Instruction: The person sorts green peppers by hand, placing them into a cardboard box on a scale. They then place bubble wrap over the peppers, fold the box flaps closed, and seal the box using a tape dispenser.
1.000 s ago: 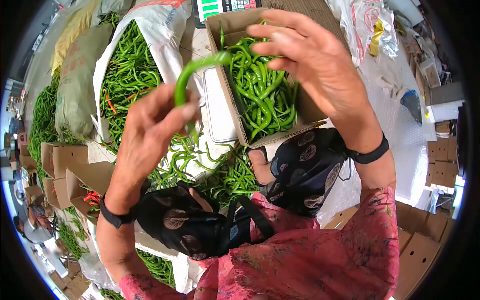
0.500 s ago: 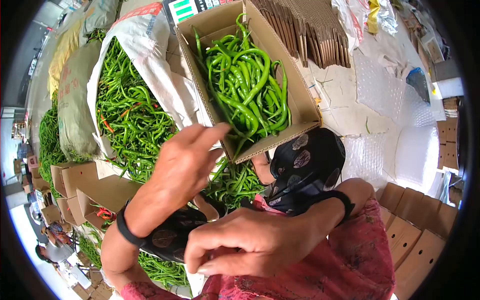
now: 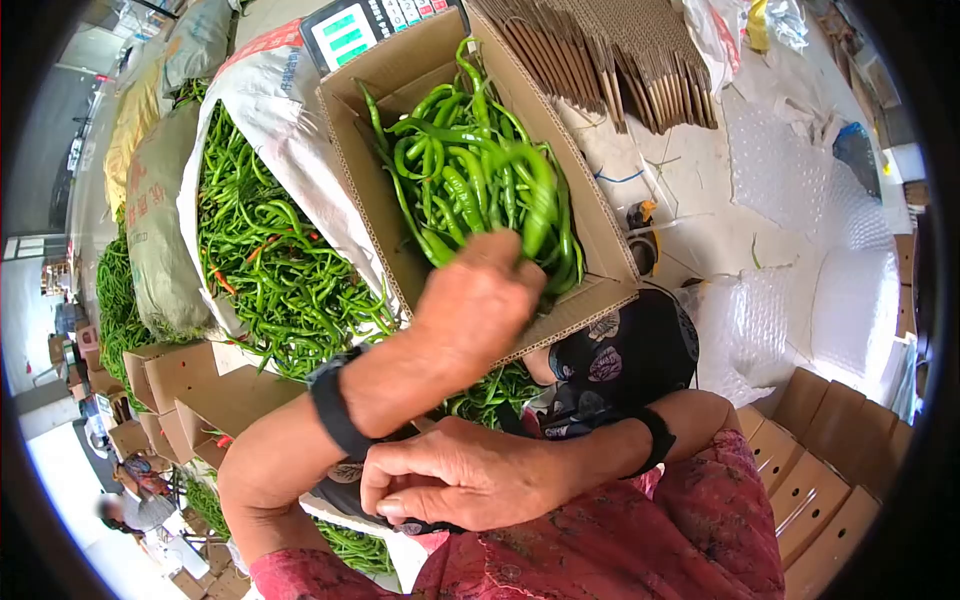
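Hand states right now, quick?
Left hand: closed, apparently holding a green pepper; motion blur, fingertips hidden.
Right hand: partly open, loosely curled, nothing visible in the grip.

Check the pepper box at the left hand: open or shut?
Open. No flap or lid covers the box, and green peppers show inside, with the left hand over them.

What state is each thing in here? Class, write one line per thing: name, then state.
Left hand: closed, apparently on a blurred pepper
Right hand: loosely curled, nothing visible in it
Box: open, partly filled with green peppers
White sack: open, more peppers showing
Scale: switched on, display lit
Bubble wrap: spread out
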Demonstrator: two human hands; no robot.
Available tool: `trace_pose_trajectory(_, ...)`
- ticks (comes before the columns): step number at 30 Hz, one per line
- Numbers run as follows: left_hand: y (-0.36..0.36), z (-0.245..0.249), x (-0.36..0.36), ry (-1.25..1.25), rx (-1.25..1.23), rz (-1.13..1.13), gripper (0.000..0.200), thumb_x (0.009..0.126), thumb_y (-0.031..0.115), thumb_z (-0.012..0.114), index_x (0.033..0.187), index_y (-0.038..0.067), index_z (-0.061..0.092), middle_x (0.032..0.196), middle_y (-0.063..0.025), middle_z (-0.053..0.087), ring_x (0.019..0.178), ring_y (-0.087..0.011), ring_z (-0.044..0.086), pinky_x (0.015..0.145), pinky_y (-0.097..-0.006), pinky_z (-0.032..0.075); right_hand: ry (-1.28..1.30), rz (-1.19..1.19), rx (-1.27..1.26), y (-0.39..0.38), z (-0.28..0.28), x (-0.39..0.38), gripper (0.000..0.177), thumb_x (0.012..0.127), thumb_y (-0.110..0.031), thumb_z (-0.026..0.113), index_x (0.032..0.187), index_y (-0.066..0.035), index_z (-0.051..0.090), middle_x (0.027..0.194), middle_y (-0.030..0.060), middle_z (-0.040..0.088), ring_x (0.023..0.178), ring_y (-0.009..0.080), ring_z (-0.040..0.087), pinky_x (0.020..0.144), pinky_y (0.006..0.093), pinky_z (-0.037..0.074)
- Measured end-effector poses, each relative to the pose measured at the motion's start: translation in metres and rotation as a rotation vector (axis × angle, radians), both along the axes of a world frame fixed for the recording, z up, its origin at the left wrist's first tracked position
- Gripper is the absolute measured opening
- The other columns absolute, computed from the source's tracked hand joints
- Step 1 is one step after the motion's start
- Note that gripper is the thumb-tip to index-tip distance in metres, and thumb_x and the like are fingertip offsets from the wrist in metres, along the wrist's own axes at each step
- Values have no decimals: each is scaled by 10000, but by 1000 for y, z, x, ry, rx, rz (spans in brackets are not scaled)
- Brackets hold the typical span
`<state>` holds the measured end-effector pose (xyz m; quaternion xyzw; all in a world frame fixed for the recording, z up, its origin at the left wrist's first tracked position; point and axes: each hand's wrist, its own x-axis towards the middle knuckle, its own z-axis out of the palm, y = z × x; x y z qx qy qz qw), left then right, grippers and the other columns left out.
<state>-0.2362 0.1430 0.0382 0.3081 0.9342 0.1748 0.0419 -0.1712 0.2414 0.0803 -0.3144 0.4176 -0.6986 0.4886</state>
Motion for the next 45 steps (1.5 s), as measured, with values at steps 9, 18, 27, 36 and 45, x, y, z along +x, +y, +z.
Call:
trace_pose_trajectory(9,-68,32,-62,-70,386,423,192,841,-24,604,1000,36,692,814,-59,575,737,-142,541,709,-270,454,-25,-63,89,2,-8,-3,147,911,-228,576,961,-94,610,781,77,686,775,256,678,913,685,318)
trace_pose_trajectory(18,-74,2,-97,-24,102,289,374,798,-22,601,1163,52,635,879,-159,658,785,-276,654,726,-362,523,-41,-162,71,3,-14,-3,138,915,-181,568,938,-47,592,709,126,654,619,258,646,703,457,472)
trace_pose_trajectory(27,-35,-40,-111,231,-232,-226,415,778,1,562,1161,134,644,965,-119,625,867,-323,632,743,-407,542,-47,11,52,1,-15,-8,92,985,-174,523,1039,-105,552,776,-36,570,782,97,577,1084,691,70)
trace_pose_trajectory(36,-36,-50,-94,125,-80,-146,402,779,15,595,1172,99,617,877,-166,629,896,-341,618,806,-410,523,-73,-191,-7,2,-12,-13,148,906,-139,560,935,5,572,736,181,644,648,316,639,647,412,472)
trace_pose_trajectory(45,-56,-2,-63,-19,116,-132,357,790,-20,626,1145,23,625,1058,-157,642,1007,-341,596,879,-395,514,-56,-133,96,-8,-18,-8,154,905,-183,557,913,-34,594,803,163,677,750,321,677,770,483,468)
